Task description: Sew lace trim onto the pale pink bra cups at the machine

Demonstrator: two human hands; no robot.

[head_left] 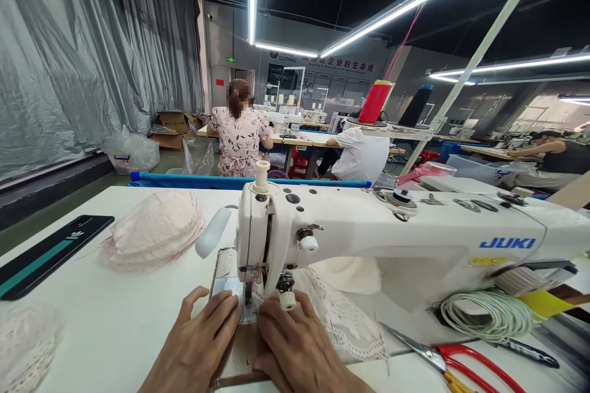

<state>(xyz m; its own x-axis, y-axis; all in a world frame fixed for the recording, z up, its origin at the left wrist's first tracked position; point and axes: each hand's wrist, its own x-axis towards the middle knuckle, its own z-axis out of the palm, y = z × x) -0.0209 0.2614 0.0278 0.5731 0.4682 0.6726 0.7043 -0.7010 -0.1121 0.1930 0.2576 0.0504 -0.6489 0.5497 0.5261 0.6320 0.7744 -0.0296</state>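
A white JUKI sewing machine [415, 233] stands across the white table [120, 325]. My left hand [203, 338] lies flat, fingers spread, beside the needle plate [230, 291] just left of the presser foot. My right hand [295, 347] presses flat on white lace fabric [345, 319] right under the needle. A pale cup-shaped piece [345, 273] sits behind the lace under the machine arm.
A stack of pink padded cups [154, 230] lies at the left, with a dark phone-like slab [46, 255] further left. Red-handled scissors [461, 362] and a coil of pale cord [488, 316] lie at the right. Other people sit at machines behind.
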